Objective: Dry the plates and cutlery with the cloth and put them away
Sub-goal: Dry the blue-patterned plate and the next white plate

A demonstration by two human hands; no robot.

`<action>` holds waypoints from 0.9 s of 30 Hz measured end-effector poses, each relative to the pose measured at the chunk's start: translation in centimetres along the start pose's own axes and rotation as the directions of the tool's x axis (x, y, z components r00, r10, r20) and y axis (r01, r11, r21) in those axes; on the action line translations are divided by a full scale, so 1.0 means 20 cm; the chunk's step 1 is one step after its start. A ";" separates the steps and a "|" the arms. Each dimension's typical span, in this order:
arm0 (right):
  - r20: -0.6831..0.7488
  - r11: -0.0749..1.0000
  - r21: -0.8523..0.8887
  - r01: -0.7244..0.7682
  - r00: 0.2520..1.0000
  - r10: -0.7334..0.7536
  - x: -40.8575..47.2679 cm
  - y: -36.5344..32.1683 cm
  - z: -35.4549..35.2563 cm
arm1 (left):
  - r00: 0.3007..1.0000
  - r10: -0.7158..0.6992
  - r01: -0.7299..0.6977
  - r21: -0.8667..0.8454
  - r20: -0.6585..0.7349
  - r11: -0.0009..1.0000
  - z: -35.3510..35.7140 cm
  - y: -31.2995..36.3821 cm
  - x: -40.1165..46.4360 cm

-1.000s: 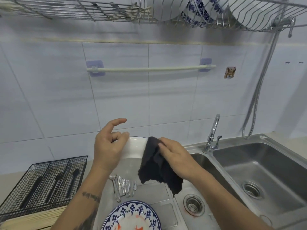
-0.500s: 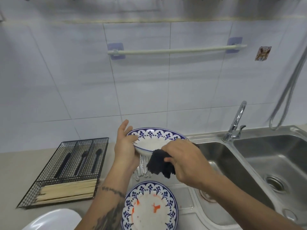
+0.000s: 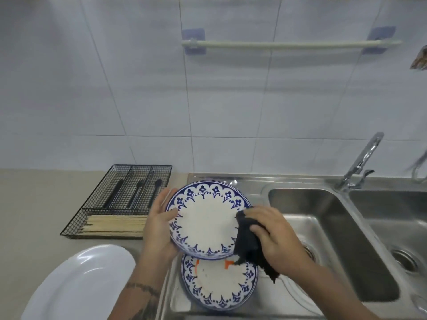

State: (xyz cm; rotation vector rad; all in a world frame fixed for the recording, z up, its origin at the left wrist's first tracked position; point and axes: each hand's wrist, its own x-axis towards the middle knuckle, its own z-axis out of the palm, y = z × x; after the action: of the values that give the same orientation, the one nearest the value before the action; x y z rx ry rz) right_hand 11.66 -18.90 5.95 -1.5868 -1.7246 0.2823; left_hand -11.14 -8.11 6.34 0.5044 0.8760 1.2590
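Hands [image 3: 159,225] [image 3: 275,236] either side of plate [image 3: 205,220]; cloth [image 3: 248,244] rightward

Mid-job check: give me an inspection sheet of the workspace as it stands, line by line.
Surface: beige counter on the left, steel drainboard and double sink on the right.
Job's things: held plate, blue-rimmed, lifted above the drainboard; second plate lies below it, orange marks showing; dark cloth against the held plate's right edge.
Clutter: white dish near the front; wire tray with dark utensils and pale sticks.
Grippers: left hand holds the held plate's left rim; right hand grips the cloth.
Cables: hose at the right edge.
Surroundings: tiled wall, rail, tap.
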 end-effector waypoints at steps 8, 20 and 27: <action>0.078 0.848 0.354 -0.393 0.917 0.392 0.04 -0.09 0.20 | 0.970 0.145 -0.111 0.176 -0.197 0.978 -0.23 0.00 -0.20; 0.410 0.972 0.177 -0.152 0.910 0.067 0.15 -0.45 0.53 | 0.721 0.428 -0.204 0.423 -0.546 0.883 -0.75 0.15 -0.46; 0.443 0.975 0.125 -0.184 0.889 0.111 0.20 -0.59 0.70 | 0.656 0.492 -0.194 0.501 -0.573 0.843 -1.05 0.27 -0.38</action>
State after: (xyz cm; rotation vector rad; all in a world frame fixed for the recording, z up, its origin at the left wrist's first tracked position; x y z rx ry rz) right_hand -6.13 -12.95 5.17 -1.6178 -1.8475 0.8934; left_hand -31.61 -16.75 0.19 0.5513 1.7712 1.6779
